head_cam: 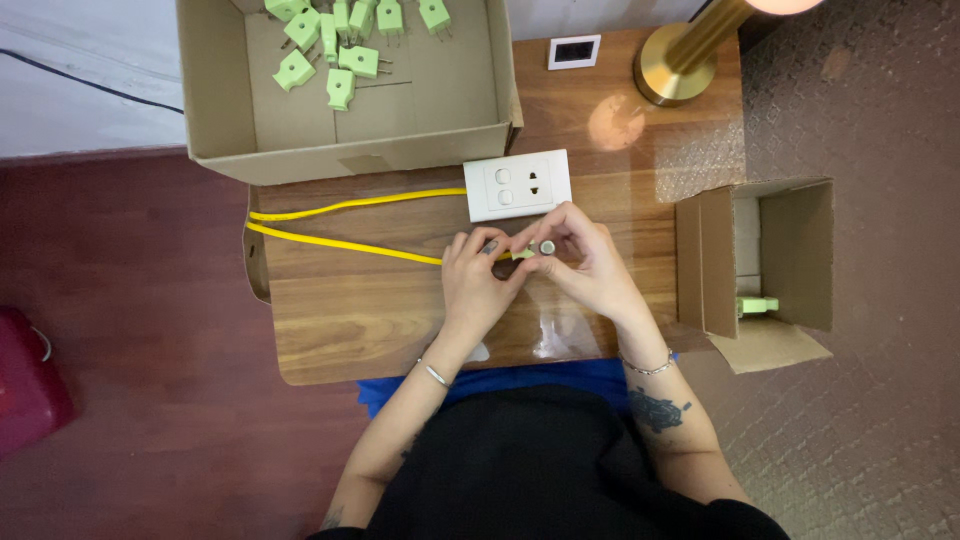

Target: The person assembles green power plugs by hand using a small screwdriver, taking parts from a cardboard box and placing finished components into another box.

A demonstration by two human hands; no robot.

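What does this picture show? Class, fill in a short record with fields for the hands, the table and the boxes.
left hand: pinches the yellow cable near its end
right hand: holds a small green plug at the cable's end
table: wooden, bearing a white socket plate and a brass lamp base
big box: open, holds loose green plugs
small box: open, on its side, one green plug inside

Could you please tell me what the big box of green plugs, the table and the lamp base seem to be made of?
The box looks like plain brown cardboard, matte, with folded flaps. The table looks like wood or wood-look laminate: brown grain under a glossy top that mirrors the lamp's light. The lamp base seems to be brushed metal, gold-coloured with a soft sheen.
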